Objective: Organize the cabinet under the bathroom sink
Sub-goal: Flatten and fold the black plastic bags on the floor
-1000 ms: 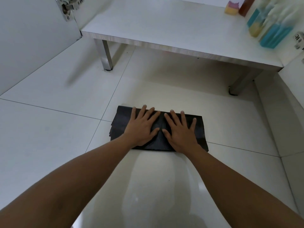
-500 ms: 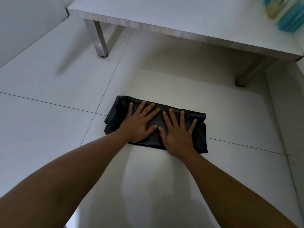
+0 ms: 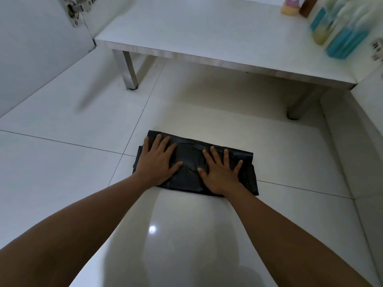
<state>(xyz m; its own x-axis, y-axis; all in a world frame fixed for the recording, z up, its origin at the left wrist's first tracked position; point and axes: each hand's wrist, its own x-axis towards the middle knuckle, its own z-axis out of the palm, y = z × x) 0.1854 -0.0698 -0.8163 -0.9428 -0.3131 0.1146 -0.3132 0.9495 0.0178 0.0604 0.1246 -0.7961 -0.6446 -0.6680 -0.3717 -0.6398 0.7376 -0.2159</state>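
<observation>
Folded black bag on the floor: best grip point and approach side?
Probably the right short end of the black bag, pinched through all layers, coming in low from the right. It lies flat and thin on the floor; left hand and right hand lie flat further left.

One left hand (image 3: pixel 157 164), one right hand (image 3: pixel 220 172), one black bag (image 3: pixel 189 158), two metal legs (image 3: pixel 129 70).

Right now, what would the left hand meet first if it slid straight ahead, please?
Probably nothing soon: the left hand would leave the black bag, cross bare floor and pass under the cabinet base, right of its metal leg; depth unclear.
</observation>
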